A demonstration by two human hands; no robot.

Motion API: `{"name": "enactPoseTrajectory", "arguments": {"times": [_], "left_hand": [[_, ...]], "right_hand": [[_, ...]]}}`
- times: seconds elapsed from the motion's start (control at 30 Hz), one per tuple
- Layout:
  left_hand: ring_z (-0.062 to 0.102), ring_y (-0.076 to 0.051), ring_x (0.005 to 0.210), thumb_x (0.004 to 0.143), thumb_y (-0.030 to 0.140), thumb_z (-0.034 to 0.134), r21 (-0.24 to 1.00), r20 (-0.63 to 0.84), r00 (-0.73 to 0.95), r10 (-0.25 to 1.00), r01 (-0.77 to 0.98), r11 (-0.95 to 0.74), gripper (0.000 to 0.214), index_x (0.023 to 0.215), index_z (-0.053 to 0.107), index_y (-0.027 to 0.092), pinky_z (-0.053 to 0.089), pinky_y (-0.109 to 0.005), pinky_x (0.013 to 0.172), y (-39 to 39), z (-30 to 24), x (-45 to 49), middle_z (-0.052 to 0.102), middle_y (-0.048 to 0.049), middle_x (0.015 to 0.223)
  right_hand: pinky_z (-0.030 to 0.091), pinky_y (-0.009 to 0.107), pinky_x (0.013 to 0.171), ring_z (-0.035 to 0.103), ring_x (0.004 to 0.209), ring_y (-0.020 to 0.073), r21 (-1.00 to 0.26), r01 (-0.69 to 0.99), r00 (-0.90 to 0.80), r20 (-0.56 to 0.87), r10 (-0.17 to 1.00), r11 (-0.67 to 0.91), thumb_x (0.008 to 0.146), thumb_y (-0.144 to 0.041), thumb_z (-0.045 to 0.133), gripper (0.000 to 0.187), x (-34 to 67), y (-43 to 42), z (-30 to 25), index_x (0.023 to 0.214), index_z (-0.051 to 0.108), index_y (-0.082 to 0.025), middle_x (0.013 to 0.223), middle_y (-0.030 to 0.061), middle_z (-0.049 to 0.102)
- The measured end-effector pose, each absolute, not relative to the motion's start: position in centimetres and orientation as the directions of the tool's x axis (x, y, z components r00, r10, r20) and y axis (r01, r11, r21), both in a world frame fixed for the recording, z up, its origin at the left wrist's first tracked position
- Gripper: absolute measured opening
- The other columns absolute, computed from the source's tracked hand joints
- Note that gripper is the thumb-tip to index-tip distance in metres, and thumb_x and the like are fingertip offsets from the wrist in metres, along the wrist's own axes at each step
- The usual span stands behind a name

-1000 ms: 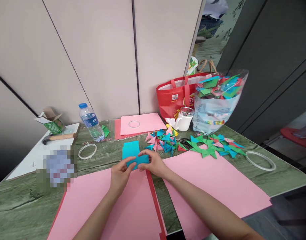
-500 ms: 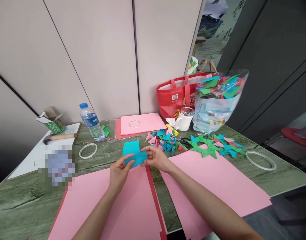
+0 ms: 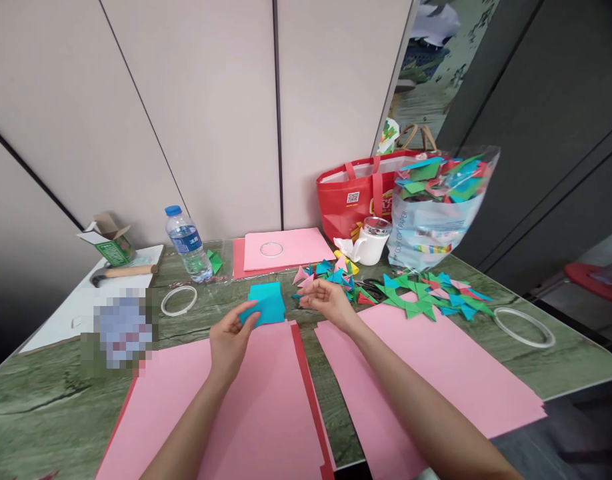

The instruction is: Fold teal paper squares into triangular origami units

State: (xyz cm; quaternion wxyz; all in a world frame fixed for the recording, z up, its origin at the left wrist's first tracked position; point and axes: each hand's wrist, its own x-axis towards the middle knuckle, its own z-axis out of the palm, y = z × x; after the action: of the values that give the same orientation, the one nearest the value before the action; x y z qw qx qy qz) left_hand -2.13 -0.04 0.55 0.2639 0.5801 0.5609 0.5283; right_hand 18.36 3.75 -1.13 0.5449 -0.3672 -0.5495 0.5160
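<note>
Between the thumb and fingers of my left hand (image 3: 231, 340) is a piece of blue paper (image 3: 262, 312), held over the near edge of a small stack of blue paper (image 3: 267, 291). My right hand (image 3: 331, 303) is off the paper, a little to its right, with fingers loosely curled and apart and nothing visible in them. Just behind that hand lies a pile of folded paper pieces (image 3: 339, 273) in pink, blue, green and red. Large pink sheets (image 3: 246, 400) spread below my left forearm, and more pink sheets (image 3: 426, 360) below my right.
A green folded paper ring (image 3: 411, 308) lies right of the pile, by black scissors (image 3: 371, 288). Behind stand a white mug (image 3: 372, 245), a red bag (image 3: 336, 207) and a plastic bag of folded paper (image 3: 421, 227). Leftward are a water bottle (image 3: 187, 243) and a hammer (image 3: 131, 271).
My right hand has let go of the blue paper and moved right. My left hand has shifted slightly left, keeping the paper. The view has moved a little.
</note>
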Motion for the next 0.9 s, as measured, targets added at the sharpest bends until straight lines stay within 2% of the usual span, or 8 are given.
{"name": "enactPoseTrajectory", "arguments": {"times": [0.07, 0.17, 0.3, 0.4, 0.5, 0.6, 0.73, 0.9], "left_hand": [[0.024, -0.008, 0.042, 0.063, 0.037, 0.064, 0.903, 0.293, -0.141, 0.946, 0.367, -0.225, 0.030, 0.086, 0.067, 0.018, 0.025, -0.021, 0.040, 0.0, 0.5, -2.0, 0.024, 0.0079, 0.047], [0.028, -0.008, 0.041, 0.062, 0.035, 0.065, 0.916, 0.238, -0.069, 0.969, 0.348, -0.200, 0.028, 0.083, 0.067, 0.018, 0.027, -0.021, 0.039, 0.0, 0.2, -1.7, 0.031, 0.0077, 0.045], [0.041, -0.008, 0.043, 0.062, 0.032, 0.065, 0.954, 0.153, 0.029, 0.988, 0.255, -0.156, 0.030, 0.088, 0.065, 0.017, 0.037, -0.020, 0.042, -0.1, -0.1, -1.3, 0.045, 0.0068, 0.048], [0.057, -0.013, 0.057, 0.062, 0.031, 0.065, 0.993, 0.077, 0.114, 0.990, 0.077, -0.086, 0.054, 0.113, 0.049, 0.020, 0.048, -0.025, 0.055, -0.2, 0.0, -1.0, 0.060, 0.0044, 0.063], [0.064, -0.018, 0.063, 0.057, 0.029, 0.069, 1.000, -0.024, 0.162, 0.987, 0.016, 0.021, 0.067, 0.117, 0.041, 0.019, 0.053, -0.032, 0.059, -0.4, 0.1, -0.7, 0.066, 0.0008, 0.069], [0.066, -0.022, 0.063, 0.058, 0.027, 0.069, 0.997, -0.073, 0.145, 0.987, 0.008, 0.073, 0.056, 0.107, 0.045, 0.016, 0.054, -0.036, 0.061, -0.5, 0.0, -0.5, 0.068, -0.0015, 0.067], [0.067, -0.024, 0.065, 0.059, 0.025, 0.067, 0.999, -0.053, 0.120, 0.991, 0.019, 0.051, 0.037, 0.091, 0.050, 0.015, 0.054, -0.037, 0.064, -0.4, -0.3, -0.4, 0.069, -0.0028, 0.067], [0.067, -0.025, 0.068, 0.061, 0.023, 0.063, 0.996, -0.091, 0.151, 0.984, -0.009, 0.093, 0.027, 0.084, 0.051, 0.014, 0.054, -0.039, 0.068, -0.5, 0.1, -0.4, 0.070, -0.0042, 0.070]], "right_hand": [[0.049, 0.033, 0.075, 0.061, 0.082, 0.0165, -0.955, -0.176, -0.183, 0.270, 0.945, 0.238, 0.065, -0.016, 0.058, 0.007, 18.1, 3.4, -0.7, 0.071, 0.054, -0.018, 0.095, 0.0045, 0.062], [0.047, 0.030, 0.074, 0.054, 0.098, 0.0194, -0.952, -0.048, -0.350, 0.299, 0.888, 0.301, 0.067, -0.017, 0.060, 0.014, 17.1, 2.5, -0.5, 0.081, 0.062, -0.019, 0.103, 0.0058, 0.060], [0.047, 0.026, 0.064, 0.058, 0.086, 0.0176, -0.938, 0.095, -0.376, 0.276, 0.884, 0.334, 0.068, -0.015, 0.059, 0.015, 16.1, 2.0, -1.3, 0.079, 0.066, -0.019, 0.088, 0.0046, 0.062], [0.046, 0.025, 0.063, 0.058, 0.084, 0.0173, -0.942, 0.107, -0.303, 0.272, 0.913, 0.317, 0.066, -0.014, 0.059, 0.015, 16.0, 2.1, -1.7, 0.078, 0.067, -0.019, 0.087, 0.0047, 0.062], [0.047, 0.025, 0.063, 0.058, 0.085, 0.0173, -0.944, 0.082, -0.270, 0.287, 0.919, 0.319, 0.066, -0.015, 0.060, 0.014, 16.0, 2.1, -1.7, 0.077, 0.067, -0.020, 0.088, 0.0048, 0.062], [0.047, 0.025, 0.063, 0.058, 0.084, 0.0171, -0.939, 0.075, -0.277, 0.303, 0.912, 0.335, 0.066, -0.014, 0.060, 0.015, 15.8, 1.9, -1.5, 0.078, 0.067, -0.020, 0.088, 0.0052, 0.062], [0.048, 0.026, 0.064, 0.058, 0.083, 0.0168, -0.933, 0.086, -0.284, 0.313, 0.906, 0.350, 0.065, -0.014, 0.060, 0.016, 15.7, 1.9, -1.6, 0.078, 0.067, -0.020, 0.088, 0.0051, 0.063], [0.047, 0.026, 0.064, 0.059, 0.083, 0.0176, -0.924, 0.121, -0.283, 0.318, 0.905, 0.363, 0.063, -0.012, 0.060, 0.016, 16.1, 2.3, -1.4, 0.076, 0.067, -0.018, 0.087, 0.0054, 0.064]]}}
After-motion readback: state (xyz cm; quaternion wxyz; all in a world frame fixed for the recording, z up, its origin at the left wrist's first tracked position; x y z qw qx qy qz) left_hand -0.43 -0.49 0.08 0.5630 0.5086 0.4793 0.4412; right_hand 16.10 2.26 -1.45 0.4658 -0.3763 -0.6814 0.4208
